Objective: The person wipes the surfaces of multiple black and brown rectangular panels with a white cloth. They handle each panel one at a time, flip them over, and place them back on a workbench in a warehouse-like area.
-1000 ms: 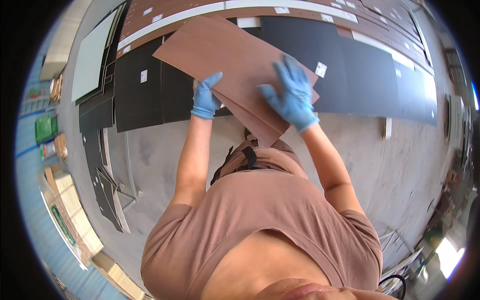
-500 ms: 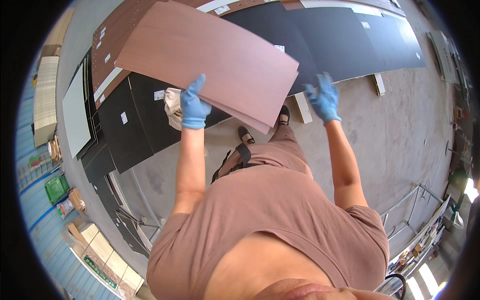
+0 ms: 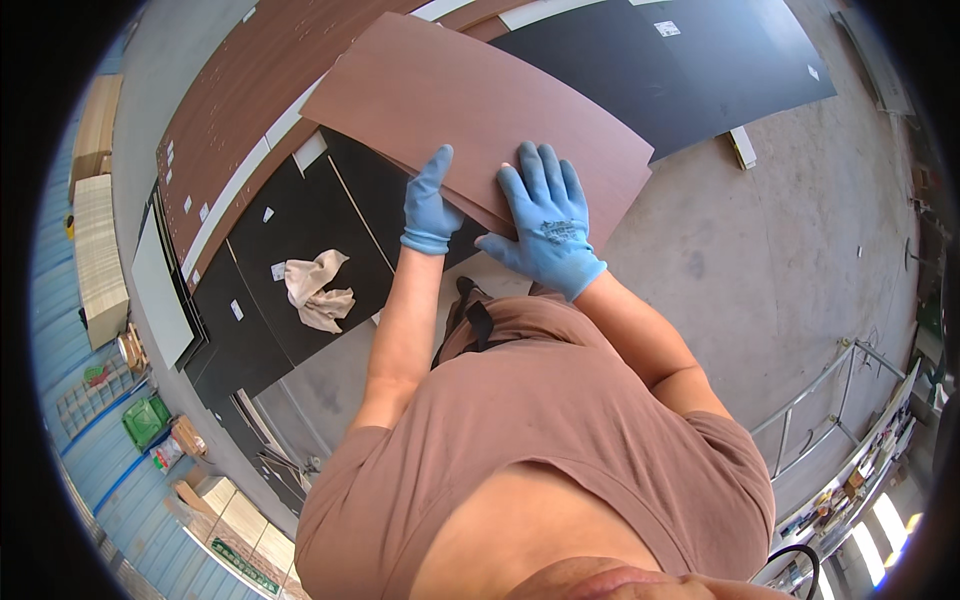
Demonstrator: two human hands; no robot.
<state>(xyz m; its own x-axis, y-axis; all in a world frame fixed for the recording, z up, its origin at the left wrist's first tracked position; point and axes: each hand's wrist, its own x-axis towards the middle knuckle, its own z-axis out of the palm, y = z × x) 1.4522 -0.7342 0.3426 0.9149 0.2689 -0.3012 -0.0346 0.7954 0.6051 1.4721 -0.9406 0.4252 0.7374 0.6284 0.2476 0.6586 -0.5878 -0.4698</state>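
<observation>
The fingers (image 3: 545, 172) of the right hand (image 3: 552, 225) lie stretched out and nearly together, flat on the brown boards (image 3: 470, 110) near their right end. The left hand (image 3: 430, 212) has hold of the near edge, thumb on top. From the head view, I see the boards in front of the person's waist, slanting down to the right: thin, smooth, reddish brown and matte, with straight sides and slightly fanned edges.

The left hand's other fingers are tucked out of sight, and the top board covers so much that I can't count those beneath. The person's feet are mostly hidden too.

The boards' left part overlies black panels (image 3: 250, 310), where a crumpled beige cloth (image 3: 318, 290) rests well apart from the hands. Their right end juts out over open grey floor (image 3: 720, 260), which stretches toward a metal frame (image 3: 790, 420).
</observation>
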